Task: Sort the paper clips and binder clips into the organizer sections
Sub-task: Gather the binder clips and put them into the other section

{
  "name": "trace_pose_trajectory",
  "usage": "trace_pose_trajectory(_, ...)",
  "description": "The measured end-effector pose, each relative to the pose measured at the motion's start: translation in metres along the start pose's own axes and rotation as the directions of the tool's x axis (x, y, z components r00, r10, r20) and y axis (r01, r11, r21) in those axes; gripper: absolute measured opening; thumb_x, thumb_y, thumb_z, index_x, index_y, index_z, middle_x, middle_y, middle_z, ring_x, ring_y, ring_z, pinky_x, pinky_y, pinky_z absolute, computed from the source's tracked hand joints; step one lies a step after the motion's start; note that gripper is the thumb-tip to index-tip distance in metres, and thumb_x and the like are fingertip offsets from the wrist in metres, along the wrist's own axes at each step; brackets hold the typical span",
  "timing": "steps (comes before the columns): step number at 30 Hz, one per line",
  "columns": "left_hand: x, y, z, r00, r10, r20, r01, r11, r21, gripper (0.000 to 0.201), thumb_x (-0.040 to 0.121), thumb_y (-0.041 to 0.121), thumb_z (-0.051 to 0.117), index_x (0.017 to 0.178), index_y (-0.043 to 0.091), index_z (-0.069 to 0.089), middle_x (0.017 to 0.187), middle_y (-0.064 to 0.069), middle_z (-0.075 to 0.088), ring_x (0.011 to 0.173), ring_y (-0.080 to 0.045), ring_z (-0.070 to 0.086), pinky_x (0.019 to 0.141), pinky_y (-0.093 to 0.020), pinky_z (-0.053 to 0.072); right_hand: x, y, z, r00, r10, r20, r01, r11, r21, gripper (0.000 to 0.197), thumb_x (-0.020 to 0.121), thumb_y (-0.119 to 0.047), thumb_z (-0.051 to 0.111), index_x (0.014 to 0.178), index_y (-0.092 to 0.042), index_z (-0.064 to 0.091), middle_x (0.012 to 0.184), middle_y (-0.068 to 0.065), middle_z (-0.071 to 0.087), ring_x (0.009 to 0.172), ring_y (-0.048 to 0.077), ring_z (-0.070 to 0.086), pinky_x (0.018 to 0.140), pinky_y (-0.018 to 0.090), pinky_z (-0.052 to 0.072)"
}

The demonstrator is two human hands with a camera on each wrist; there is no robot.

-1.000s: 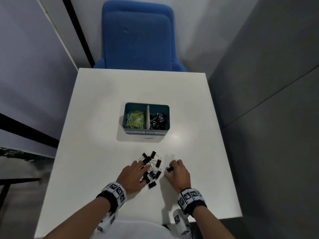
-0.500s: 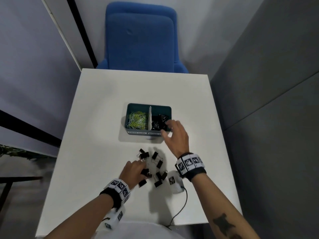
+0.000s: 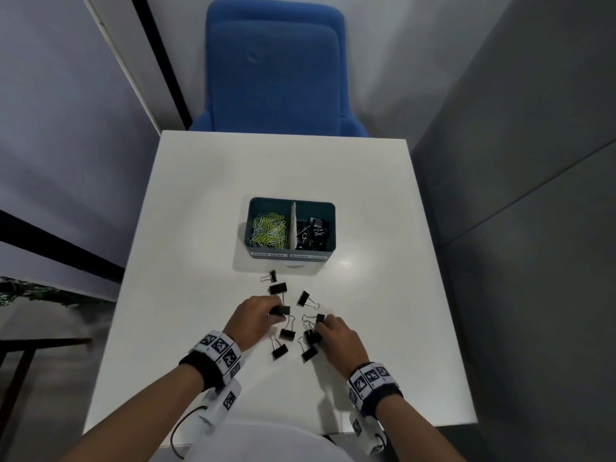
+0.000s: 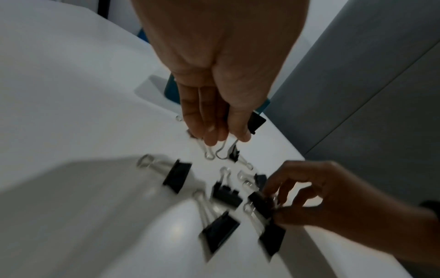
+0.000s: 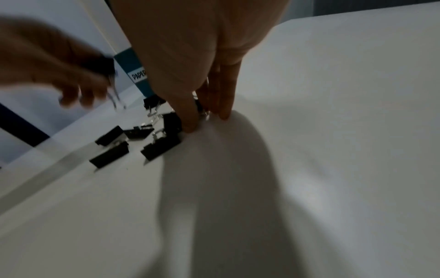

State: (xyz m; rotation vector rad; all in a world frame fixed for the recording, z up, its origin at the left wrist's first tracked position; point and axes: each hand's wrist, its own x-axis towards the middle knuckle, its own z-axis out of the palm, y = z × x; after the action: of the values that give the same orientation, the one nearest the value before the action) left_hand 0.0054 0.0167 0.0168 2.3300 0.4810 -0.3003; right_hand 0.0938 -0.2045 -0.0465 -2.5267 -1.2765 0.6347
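Note:
A teal organizer (image 3: 248, 228) stands mid-table, with yellow-green paper clips (image 3: 269, 230) in its left section and black binder clips (image 3: 311, 232) in its right. Several loose black binder clips (image 3: 287, 333) lie scattered between it and my hands. My left hand (image 3: 273, 311) pinches one binder clip (image 3: 282, 310) just above the table; its black body (image 4: 256, 122) shows behind the thumb. My right hand (image 3: 321, 328) is down at the right side of the scatter. Its thumb and fingers (image 5: 190, 120) pinch a binder clip (image 4: 260, 203) that rests on the table.
The white table (image 3: 200, 195) has a blue chair (image 3: 273, 68) beyond its far edge. Grey walls close in on both sides. Two loose clips (image 3: 278, 288) lie just in front of the organizer. The table's near edge is close under my wrists.
My right hand came back from the organizer's binder-clip section to the loose clips and took hold of one. The left hand stayed at the scatter, and the clips lie more spread out.

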Motion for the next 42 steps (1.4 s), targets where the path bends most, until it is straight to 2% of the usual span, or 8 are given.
trace_pose_trajectory(9,0.073,0.087,-0.081,0.935,0.137,-0.328,-0.128,0.991,0.049,0.019,0.090,0.031,0.065,0.103,0.018,0.069,0.075,0.006,0.065,0.056,-0.005,0.055,0.050,-0.019,0.042,-0.002,-0.002,-0.012,0.995,0.078,-0.057,-0.077,0.997,0.021,0.019,0.084,-0.030,0.057,0.087,-0.013,0.061,0.079,0.003,0.062,0.070,0.026,0.061,0.052,0.032,0.043)
trace_pose_trajectory(14,0.092,0.096,-0.097,0.945,0.099,-0.312,-0.072,0.993,0.098,0.036,0.085,0.035,0.070,0.117,0.021,0.065,0.105,0.001,0.071,0.090,-0.020,0.066,0.078,-0.036,0.054,0.014,-0.011,-0.061,0.963,0.202,-0.177,-0.175,0.972,0.155,0.015,0.083,-0.025,0.058,0.091,-0.016,0.066,0.084,0.000,0.065,0.069,0.019,0.060,0.060,0.027,0.044)
trace_pose_trajectory(20,0.060,0.054,-0.050,0.940,0.076,-0.334,-0.048,0.995,0.091,0.009,0.091,0.023,0.061,0.090,0.022,0.069,0.080,0.008,0.070,0.066,-0.009,0.064,0.063,-0.029,0.057,0.073,-0.029,-0.147,0.866,0.269,-0.422,-0.149,0.944,0.296,0.006,0.081,-0.022,0.063,0.085,-0.017,0.065,0.075,-0.003,0.065,0.061,0.012,0.051,0.055,0.024,0.036)
trace_pose_trajectory(24,0.042,0.023,-0.018,0.978,0.016,-0.209,0.017,0.988,0.154,0.013,0.089,0.029,0.062,0.100,0.022,0.065,0.101,0.006,0.065,0.096,-0.016,0.060,0.070,-0.030,0.050,0.098,-0.035,-0.165,0.896,0.299,-0.329,-0.182,0.922,0.341,0.034,0.083,-0.035,0.068,0.114,-0.021,0.062,0.094,-0.003,0.070,0.078,0.016,0.063,0.070,0.030,0.051)
trace_pose_trajectory(30,0.049,-0.012,0.004,0.993,-0.055,0.106,0.015,0.939,0.345,0.084,0.079,0.058,0.065,0.146,0.021,0.029,0.155,-0.002,0.023,0.136,-0.026,0.027,0.103,-0.046,0.039,0.070,-0.044,-0.129,0.981,0.124,-0.146,-0.095,0.977,0.192,0.032,0.089,-0.033,0.064,0.118,-0.021,0.059,0.114,0.002,0.066,0.087,0.014,0.060,0.072,0.024,0.045)
trace_pose_trajectory(36,0.033,-0.028,0.027,0.923,-0.090,0.373,-0.124,0.850,0.512,0.124,0.064,0.070,0.070,0.151,0.031,-0.010,0.158,-0.004,-0.022,0.147,-0.031,-0.010,0.112,-0.055,0.021,0.036,-0.025,-0.053,0.916,0.099,0.388,-0.051,0.990,-0.131,0.127,0.060,-0.056,0.083,0.151,-0.034,-0.003,0.161,0.010,0.000,0.143,0.035,0.014,0.104,0.052,0.040)
trace_pose_trajectory(39,0.017,-0.033,0.039,0.928,-0.042,0.369,-0.193,0.794,0.577,0.130,0.062,0.058,0.079,0.150,0.030,-0.013,0.158,-0.007,-0.022,0.146,-0.033,-0.009,0.109,-0.052,0.029,0.027,-0.022,-0.030,0.921,0.100,0.377,-0.016,0.975,-0.220,0.136,0.055,-0.057,0.085,0.150,-0.033,-0.010,0.160,0.013,-0.005,0.142,0.037,0.014,0.104,0.054,0.040)
trace_pose_trajectory(42,0.008,-0.034,0.047,0.951,0.030,0.308,-0.216,0.778,0.590,0.120,0.068,0.047,0.080,0.152,0.028,-0.004,0.160,-0.011,-0.014,0.146,-0.035,0.006,0.101,-0.047,0.039,0.028,-0.025,-0.018,0.966,0.097,0.241,-0.035,0.968,-0.249,0.122,0.061,-0.049,0.085,0.149,-0.028,0.003,0.152,0.015,0.016,0.129,0.038,0.032,0.087,0.048,0.051)
